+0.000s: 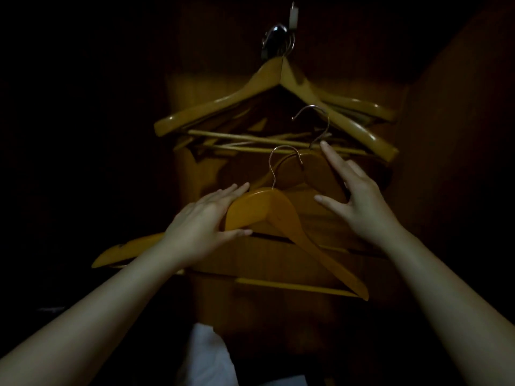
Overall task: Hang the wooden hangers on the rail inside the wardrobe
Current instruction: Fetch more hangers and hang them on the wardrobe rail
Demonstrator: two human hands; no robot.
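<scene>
Wooden hanger (274,215), low and frontmost in dark wardrobe (459,112): left hand (206,221) clamps its shoulder, fingers above, thumb below. Right hand (359,201) fingers spread, holding nothing; forefinger seems to touch hook of second hanger (317,169). Hung hangers (278,87) on rail (276,37) above.

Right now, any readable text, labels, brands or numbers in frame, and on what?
None readable.
The hung wooden hangers and the held hanger show bare wood, with no print.
The small pale piece at the top is too dark and blurred to tell.
</scene>
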